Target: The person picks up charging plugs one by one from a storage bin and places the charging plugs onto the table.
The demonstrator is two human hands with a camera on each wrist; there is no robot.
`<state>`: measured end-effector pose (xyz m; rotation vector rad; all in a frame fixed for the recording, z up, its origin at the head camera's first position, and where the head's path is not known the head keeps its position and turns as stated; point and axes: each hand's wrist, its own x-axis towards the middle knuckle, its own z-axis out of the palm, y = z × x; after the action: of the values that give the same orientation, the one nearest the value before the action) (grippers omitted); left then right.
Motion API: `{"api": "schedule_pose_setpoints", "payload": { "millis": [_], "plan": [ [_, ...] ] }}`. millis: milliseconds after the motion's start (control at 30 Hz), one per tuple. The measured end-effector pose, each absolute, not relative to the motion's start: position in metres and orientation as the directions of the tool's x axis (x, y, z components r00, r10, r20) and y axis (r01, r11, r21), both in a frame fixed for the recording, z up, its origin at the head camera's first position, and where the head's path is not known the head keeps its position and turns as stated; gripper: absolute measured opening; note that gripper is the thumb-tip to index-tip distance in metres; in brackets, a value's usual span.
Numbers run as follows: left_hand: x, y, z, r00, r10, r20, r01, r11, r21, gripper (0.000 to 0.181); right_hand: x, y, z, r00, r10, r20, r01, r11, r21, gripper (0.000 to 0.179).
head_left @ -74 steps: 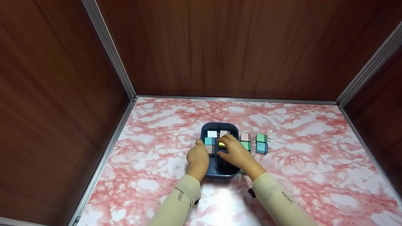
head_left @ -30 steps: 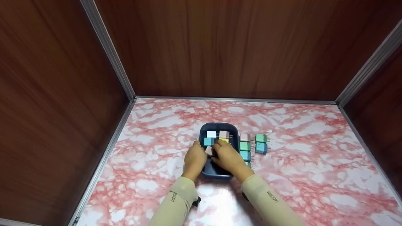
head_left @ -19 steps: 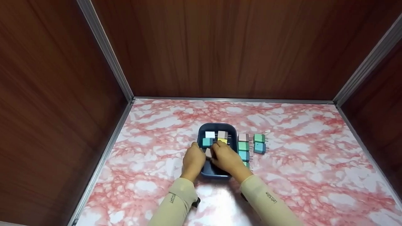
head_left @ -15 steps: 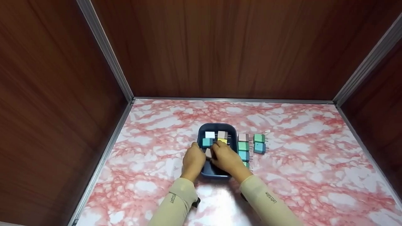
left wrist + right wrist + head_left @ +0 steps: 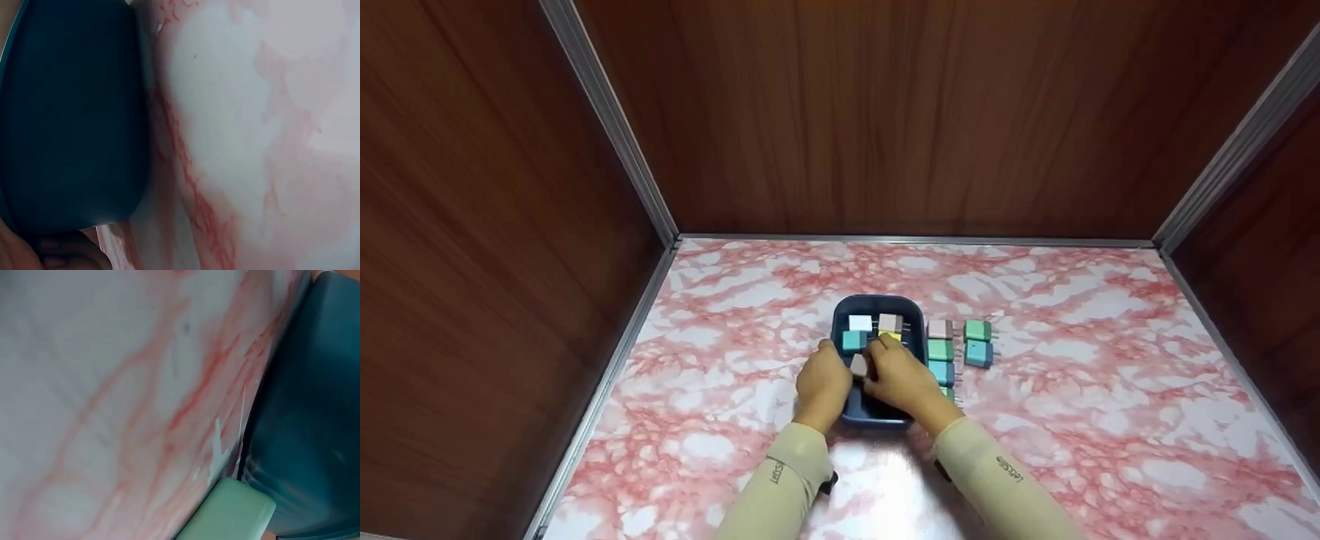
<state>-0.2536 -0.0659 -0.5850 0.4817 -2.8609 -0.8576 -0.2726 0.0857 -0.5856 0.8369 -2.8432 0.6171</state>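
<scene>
A dark blue bin (image 5: 879, 423) stands on the table with several two-tone plug chargers in it. My left hand (image 5: 822, 384) grips its left side; in the left wrist view the fingers (image 5: 79, 252) curl at the wall of the bin (image 5: 73, 124). Inside, my right hand (image 5: 906, 381) pinches a pinkish-grey charger (image 5: 858, 366), which sits tilted and is partly covered by the fingers. Beyond it lie a teal charger (image 5: 853, 342), a white one (image 5: 860, 323), another pinkish one (image 5: 889, 323) and a yellow one (image 5: 890, 334), partly hidden by the right hand.
Right of the bin, more chargers lie in two columns: pink (image 5: 940, 328), green (image 5: 940, 349), blue (image 5: 940, 372), and farther right green (image 5: 978, 330) and blue (image 5: 979, 352). A green charger (image 5: 230, 512) shows beside the bin in the right wrist view. Brown panels (image 5: 915, 120) enclose the table.
My right hand has moved from the yellow charger left and nearer to the pinkish-grey one, which has turned askew. Chargers right of the bin have come into view. My left hand stays on the bin.
</scene>
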Motion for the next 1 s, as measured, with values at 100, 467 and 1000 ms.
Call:
{"api": "schedule_pose_setpoints", "payload": {
  "millis": [100,467,1000],
  "plan": [
    [-0.253,-0.065,-0.587,-0.941,-0.338,0.020,-0.273,0.793,0.544,0.022,-0.273,0.088,-0.586,-0.829,-0.500,0.252,-0.560,0.735,-0.383,0.036],
    [-0.254,-0.060,-0.588,-0.944,-0.329,0.023,-0.273,0.817,0.508,0.022,-0.265,0.100,-0.576,-0.795,-0.499,0.346,-0.607,0.675,-0.420,0.040],
    [-0.251,-0.064,-0.584,-0.940,-0.335,0.065,-0.260,0.827,0.498,0.023,-0.258,0.126,-0.549,-0.832,-0.462,0.308,-0.555,0.670,-0.493,0.039]
  ]
}}
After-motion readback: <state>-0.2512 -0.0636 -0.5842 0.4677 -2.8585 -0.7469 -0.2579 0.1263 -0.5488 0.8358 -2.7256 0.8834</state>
